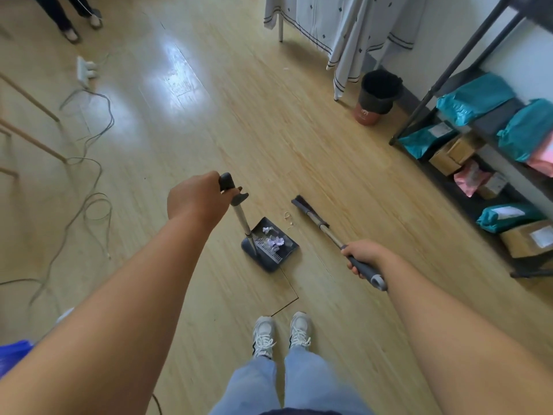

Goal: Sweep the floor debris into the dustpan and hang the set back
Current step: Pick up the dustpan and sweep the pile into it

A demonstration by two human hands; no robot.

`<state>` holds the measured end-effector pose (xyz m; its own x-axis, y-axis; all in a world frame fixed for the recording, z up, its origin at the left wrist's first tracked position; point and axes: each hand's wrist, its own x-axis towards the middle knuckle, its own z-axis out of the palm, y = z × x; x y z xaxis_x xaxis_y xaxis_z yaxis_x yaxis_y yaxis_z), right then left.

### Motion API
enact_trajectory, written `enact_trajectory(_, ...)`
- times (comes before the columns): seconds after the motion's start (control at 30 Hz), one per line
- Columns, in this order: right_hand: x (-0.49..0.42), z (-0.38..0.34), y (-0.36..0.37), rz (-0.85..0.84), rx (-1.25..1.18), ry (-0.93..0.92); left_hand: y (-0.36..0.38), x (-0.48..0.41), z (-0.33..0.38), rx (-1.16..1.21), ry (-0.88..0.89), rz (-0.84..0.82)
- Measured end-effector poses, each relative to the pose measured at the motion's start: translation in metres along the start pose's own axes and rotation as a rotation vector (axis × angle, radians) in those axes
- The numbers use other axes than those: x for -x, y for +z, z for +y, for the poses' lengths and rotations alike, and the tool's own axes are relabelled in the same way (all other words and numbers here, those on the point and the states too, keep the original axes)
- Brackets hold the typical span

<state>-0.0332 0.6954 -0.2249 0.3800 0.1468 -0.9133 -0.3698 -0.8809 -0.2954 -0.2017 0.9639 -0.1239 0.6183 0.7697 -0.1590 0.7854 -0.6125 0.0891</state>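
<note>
Slanting broom, bristles far-left, right hand gripping.

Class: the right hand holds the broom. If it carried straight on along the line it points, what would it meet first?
Probably the bare floor just beyond the broom head; the right hand points along the handle there. The pale scraps lie slightly left of that line, though depth is unclear.
</note>
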Motion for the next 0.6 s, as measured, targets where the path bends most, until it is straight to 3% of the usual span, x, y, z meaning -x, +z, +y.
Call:
enact_trajectory(0.37, 0.046, 0.027, -0.036, -0.276, 0.192, -0.029, 0.003, 0.014, 0.002, -0.022, 0.025, 0.048)
enact_trajectory(0.6, 0.048, 0.034, -0.038, -0.167, 0.140, -0.061, 0.002, 0.022, 0.002, -0.029, 0.027, 0.014)
